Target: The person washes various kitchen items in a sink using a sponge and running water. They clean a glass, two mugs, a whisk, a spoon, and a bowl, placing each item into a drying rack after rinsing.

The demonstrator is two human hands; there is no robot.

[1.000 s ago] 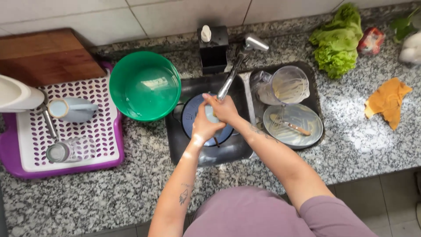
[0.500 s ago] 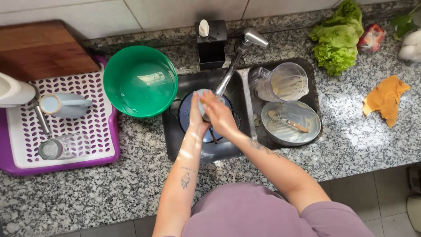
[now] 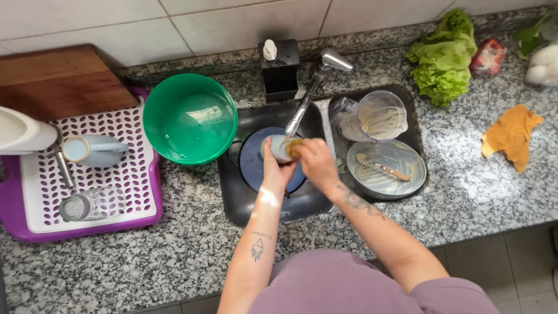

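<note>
Left hand [image 3: 274, 168] fingers wrap the pale cup [image 3: 279, 147], its long axis lying sideways, open end toward the right hand [image 3: 314, 161] pinching a sponge [image 3: 293, 145].

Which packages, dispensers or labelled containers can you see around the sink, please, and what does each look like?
Soap dispenser: behind the sink, beside the faucet; black boxy body, white pump top.
Red packet: far right on the counter, next to the lettuce; small, glossy; print too blurred to tell.
No signs or screens in view.
</note>
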